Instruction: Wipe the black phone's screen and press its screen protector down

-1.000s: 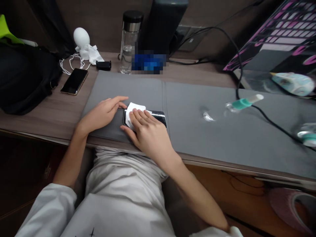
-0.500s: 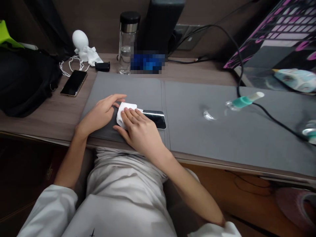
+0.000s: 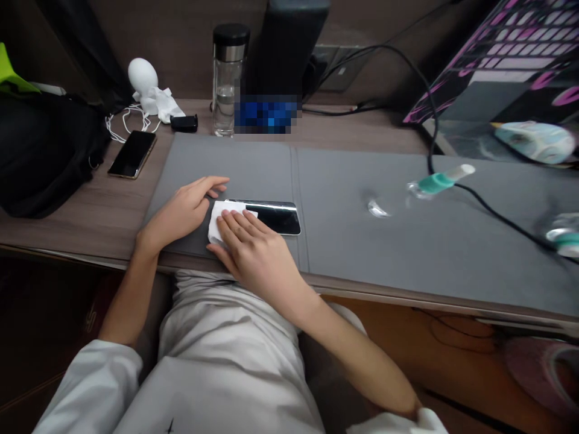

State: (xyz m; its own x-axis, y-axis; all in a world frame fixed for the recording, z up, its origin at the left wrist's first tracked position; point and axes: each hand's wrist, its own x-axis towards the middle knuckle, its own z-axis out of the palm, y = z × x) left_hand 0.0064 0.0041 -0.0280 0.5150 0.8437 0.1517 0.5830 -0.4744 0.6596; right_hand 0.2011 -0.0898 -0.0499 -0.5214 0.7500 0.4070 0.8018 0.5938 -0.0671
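Observation:
Under the fingers of my right hand [image 3: 256, 247] is a folded white tissue [image 3: 218, 224], held down against a smartphone [image 3: 278, 218]. The phone lies flat with its dark, glossy screen up; its right part shows, while the tissue and my fingers cover much of its left part. My left hand [image 3: 183, 208] rests just left of the phone on a grey desk mat [image 3: 226, 160]. Its fingers are stretched out and hold nothing. Whether its fingertips touch the phone's edge, I cannot tell.
On the mat's right lie a teal-labelled clear bottle [image 3: 438, 181] and a small clear piece [image 3: 376, 208]. A second phone [image 3: 132, 154], a black bag [image 3: 45, 150] and a glass water bottle [image 3: 225, 90] stand or lie around. A black cable [image 3: 434, 120] crosses the mat.
My right hand has slid the tissue leftward over the phone, then slightly toward me, baring more of the screen's right part. My left hand has barely moved.

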